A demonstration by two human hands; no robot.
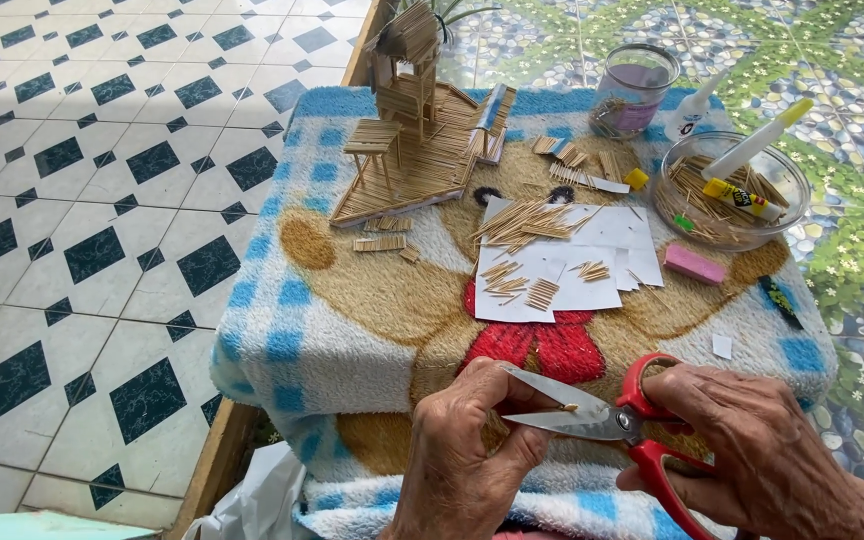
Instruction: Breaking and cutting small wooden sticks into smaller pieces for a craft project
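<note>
bare blanket [352,330] ahead, paper sheets [572,270], stick model [412,130] beyond

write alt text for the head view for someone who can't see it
A right hand holds open red-handled scissors around a thin wooden stick pinched by the left hand. Beyond, on a blanket-covered table, stand a small stick-built house model, white paper sheets with cut sticks, and a glass bowl.

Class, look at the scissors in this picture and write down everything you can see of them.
The scissors have red plastic handles and pale metal blades, opened and pointing left. The right hand grips them through the handle loops. A thin wooden stick, pinched by the left hand, lies between the blades. They are held above the blue-checked blanket, near its front edge.
</note>
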